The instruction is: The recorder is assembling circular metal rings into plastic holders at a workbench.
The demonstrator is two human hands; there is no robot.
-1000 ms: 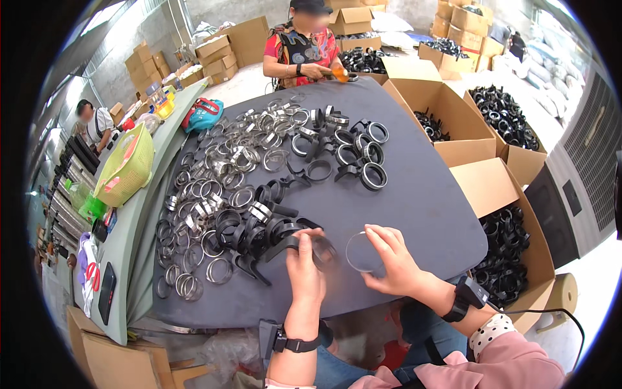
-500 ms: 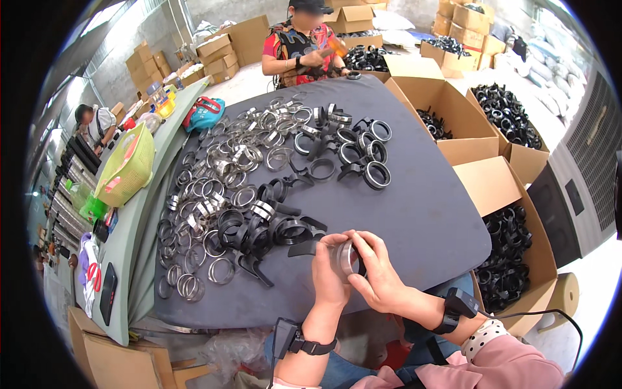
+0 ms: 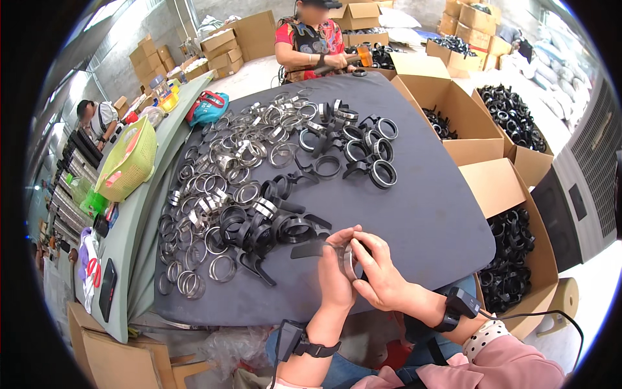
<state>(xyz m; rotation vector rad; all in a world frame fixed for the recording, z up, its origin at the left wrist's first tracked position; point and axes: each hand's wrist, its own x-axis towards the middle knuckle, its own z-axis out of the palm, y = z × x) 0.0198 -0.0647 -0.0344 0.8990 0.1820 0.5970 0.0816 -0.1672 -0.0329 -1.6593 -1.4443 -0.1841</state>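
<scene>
Close to the table's near edge, my left hand (image 3: 336, 280) and my right hand (image 3: 387, 275) are closed together around a silver metal ring (image 3: 350, 261) and a black plastic ring. The black ring's flat tab (image 3: 306, 250) sticks out left past my left fingers. My left palm presses one side while my right fingers wrap the other. Most of the black ring is hidden, so how far the two parts fit together cannot be made out. Just beyond lie loose black tabbed rings (image 3: 297, 229), and silver rings (image 3: 222, 268) spread to the left.
Silver and black rings cover the left and far parts of the dark table (image 3: 421, 214). Cartons (image 3: 483, 152) of black rings line the right side. A co-worker (image 3: 311, 42) across the table holds an orange-headed hammer (image 3: 364, 56). A yellow-green basket (image 3: 128, 165) stands left.
My hands stay closed on the rings, with my left hand turned flatter against them. The co-worker's hammer has come down to the right, toward a black ring at the far edge.
</scene>
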